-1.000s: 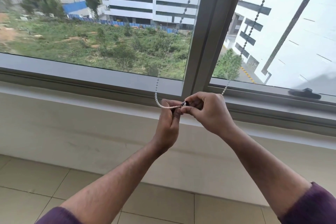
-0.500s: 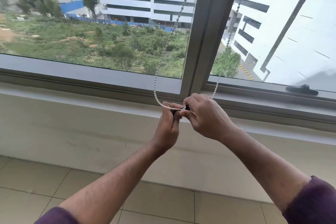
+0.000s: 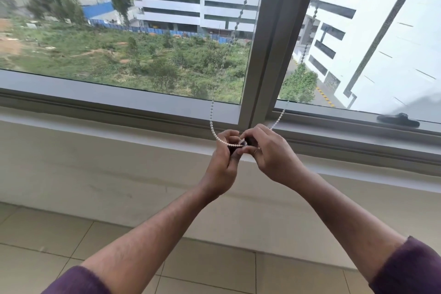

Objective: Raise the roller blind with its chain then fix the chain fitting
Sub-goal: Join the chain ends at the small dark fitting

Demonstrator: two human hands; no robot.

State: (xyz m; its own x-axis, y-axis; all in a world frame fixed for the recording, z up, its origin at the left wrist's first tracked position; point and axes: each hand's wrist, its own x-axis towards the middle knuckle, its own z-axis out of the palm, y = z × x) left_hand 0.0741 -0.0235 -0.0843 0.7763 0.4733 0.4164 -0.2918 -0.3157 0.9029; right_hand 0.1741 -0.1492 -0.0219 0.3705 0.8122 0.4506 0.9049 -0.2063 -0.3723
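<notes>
Both hands meet at the window sill: left hand and right hand pinch the bead chain around a small dark fitting, probably to rejoin it.

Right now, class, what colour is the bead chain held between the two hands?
White: the bead chain shows best in the head view, against the grey window frame.

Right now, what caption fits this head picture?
Both hands, left hand and right hand, pinch the bead chain fitting.
</notes>
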